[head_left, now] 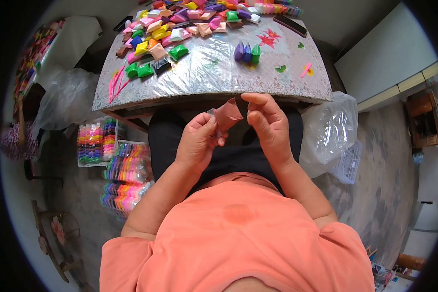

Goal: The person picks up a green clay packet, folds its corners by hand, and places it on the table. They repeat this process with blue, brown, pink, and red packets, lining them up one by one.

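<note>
Left hand is pinching a crinkly, pillow-shaped brown packet, right hand loosely open beside it. Counter's pretty shiny, floral too.

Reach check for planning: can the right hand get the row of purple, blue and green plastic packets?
Probably yes: the right hand looks empty, and past the near edge only patterned tabletop seems to separate it from the packet row.

We note moderate, soft light, with white glare streaking the plastic-covered table and the clear bag. We record strong fisheye bowing, black corners and a dim floor; the central region reads fairly sharp.
</note>
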{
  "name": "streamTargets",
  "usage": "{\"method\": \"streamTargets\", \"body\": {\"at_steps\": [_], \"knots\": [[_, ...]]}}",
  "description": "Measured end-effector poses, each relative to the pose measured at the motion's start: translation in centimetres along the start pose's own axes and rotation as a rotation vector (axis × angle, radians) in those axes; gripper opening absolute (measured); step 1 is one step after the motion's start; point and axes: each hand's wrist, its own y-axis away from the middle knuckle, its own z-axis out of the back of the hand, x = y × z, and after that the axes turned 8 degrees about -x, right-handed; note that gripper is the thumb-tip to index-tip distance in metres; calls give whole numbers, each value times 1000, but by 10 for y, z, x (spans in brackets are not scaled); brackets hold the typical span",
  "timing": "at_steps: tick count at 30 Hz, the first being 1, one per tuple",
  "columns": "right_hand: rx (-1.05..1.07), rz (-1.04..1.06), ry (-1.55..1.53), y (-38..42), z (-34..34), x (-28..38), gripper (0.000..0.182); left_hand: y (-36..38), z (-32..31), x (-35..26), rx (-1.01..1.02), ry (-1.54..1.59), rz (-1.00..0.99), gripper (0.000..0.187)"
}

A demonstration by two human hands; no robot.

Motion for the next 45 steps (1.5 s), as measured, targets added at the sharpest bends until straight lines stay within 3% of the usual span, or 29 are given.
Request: {"method": "streamTargets", "body": {"at_steps": [4, 8, 11, 17, 30, 39, 41, 42, 45], "knots": [[-1, -33, 142, 5, -10, -3, 47, 3, -18, 3, -76, 7, -80, 10], [-52, 18, 140, 4, -15, -11, 34, 6, -24, 9, -78, 13, -123, 10], [-51, -7, 119, 5, -13, -11, 31, 6, -18, 11, -61, 24, -87, 11], [56, 270, 210, -1, 1, 0, 37, 5, -12, 0, 45, 51, 72, 9], [117, 309, 223, 3, 2, 12, 21, 5, -10, 3, 176, 22, 145, 10], [137, 297, 169, 6, 10, 4, 23, 3, -7, 4, 184, 27, 193, 15], [113, 215, -41, -2, 11, 3, 32, 5, -9, 1, 163, 23, 202, 20], [128, 161, 28, -8, 16, 3, 35, 5, -10, 0, 165, 4, 194, 20], [220, -129, -177, -9, 13, 13, 31, 4, -12, -1, 192, -49, 175, 17]]}}
